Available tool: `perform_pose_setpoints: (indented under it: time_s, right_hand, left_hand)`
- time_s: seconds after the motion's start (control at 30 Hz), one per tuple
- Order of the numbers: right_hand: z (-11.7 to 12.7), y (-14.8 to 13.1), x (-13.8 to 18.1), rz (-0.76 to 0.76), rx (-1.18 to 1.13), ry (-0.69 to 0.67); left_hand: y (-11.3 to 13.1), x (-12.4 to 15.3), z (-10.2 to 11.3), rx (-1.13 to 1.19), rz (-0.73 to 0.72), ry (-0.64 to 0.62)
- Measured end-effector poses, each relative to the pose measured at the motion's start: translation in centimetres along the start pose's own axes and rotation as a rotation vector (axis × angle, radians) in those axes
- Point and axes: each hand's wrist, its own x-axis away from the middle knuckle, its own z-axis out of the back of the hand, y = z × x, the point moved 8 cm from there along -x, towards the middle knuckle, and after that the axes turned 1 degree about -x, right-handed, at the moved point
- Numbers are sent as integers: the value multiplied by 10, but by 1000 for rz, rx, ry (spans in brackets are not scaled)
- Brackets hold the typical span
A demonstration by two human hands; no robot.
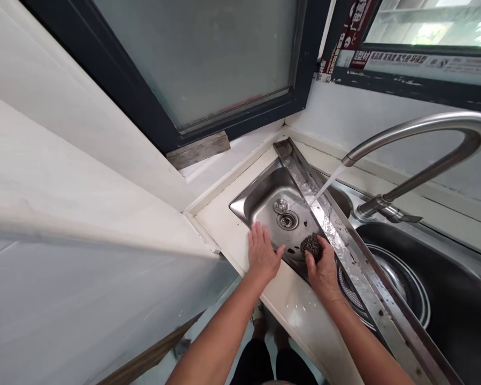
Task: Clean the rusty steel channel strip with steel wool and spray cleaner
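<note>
My right hand (pixel 324 269) is shut around a dark steel-wool scourer (pixel 311 247), pressing it against the floor of a small stainless steel sink basin (pixel 266 197). My left hand (pixel 262 252) lies flat and holds nothing, its fingertips on the basin's near slope. A long, narrow stainless steel trough (pixel 336 235) runs across the sink beside the scourer, wet and streaked with dirt. Water falls from a curved steel faucet (pixel 419 140) onto the trough. Dark specks lie near the basin's drain (pixel 287 220).
A larger dark basin (pixel 425 267) lies to the right of the trough, with a round metal object inside. A cream countertop (pixel 292 297) edges the sink. A frosted window (pixel 192 53) with a dark frame and a wooden block (pixel 198 150) stands behind. My legs show below.
</note>
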Motion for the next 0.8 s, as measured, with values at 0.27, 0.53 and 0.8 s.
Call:
perform_pose_setpoints:
  time_s: [0.27,0.53,0.8]
  right_hand:
    - [36,-14,-16,-43,-135,72]
    - [44,-2,-13,-129,-180,77]
    - [23,3,-120,-152,-179,-132]
  left_hand:
    - [69,7,6,87,-360,-234]
    - [71,114,-16,33,-444,-212]
    - [38,-51,14,901,159,-155]
